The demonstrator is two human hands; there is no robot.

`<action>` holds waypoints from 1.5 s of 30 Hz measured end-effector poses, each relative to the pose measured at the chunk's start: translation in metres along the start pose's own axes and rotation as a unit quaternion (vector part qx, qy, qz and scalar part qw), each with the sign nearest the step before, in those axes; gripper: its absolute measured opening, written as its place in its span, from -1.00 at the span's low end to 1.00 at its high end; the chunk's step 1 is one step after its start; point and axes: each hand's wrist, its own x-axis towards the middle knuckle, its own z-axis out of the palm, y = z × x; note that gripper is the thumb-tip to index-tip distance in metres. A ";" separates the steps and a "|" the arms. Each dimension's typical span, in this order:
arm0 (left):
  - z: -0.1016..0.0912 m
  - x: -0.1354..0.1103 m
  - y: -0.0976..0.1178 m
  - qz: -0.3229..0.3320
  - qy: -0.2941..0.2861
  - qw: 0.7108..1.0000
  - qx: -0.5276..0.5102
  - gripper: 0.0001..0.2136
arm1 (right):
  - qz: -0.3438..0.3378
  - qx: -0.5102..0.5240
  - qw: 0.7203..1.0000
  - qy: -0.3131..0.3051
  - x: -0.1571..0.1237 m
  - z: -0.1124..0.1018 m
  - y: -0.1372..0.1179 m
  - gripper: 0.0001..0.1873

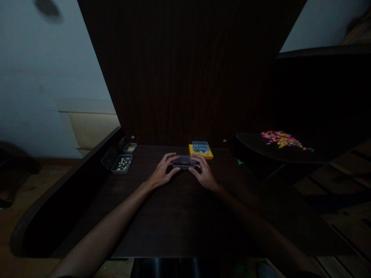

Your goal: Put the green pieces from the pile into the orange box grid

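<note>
I seem to be in a room of a home: I'm at a dark wooden desk (pixel 174 224) with a curved side shelf (pixel 257 150), near a pale wall (pixel 52 81) and wooden floorboards (pixel 349 233).

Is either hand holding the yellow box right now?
No, the left hand and right hand hold the clear case between them, while the yellow box lies beyond.

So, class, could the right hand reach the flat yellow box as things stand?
Probably yes: the box lies just beyond the right hand, though that hand holds a clear rectangular plastic case.
</note>
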 end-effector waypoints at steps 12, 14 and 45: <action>0.006 0.000 0.006 0.063 0.012 0.997 0.034 -0.65 | -0.085 -0.131 0.987 -0.024 -0.001 -0.004 0.002 -0.53; 0.006 0.000 0.006 0.063 0.002 0.997 0.047 -0.62 | -0.092 -0.133 0.987 -0.022 -0.002 -0.004 0.002 -0.54; 0.009 -0.003 -0.002 0.149 -0.004 0.978 0.143 -0.58 | -0.083 -0.107 0.991 -0.016 -0.004 0.001 0.005 -0.59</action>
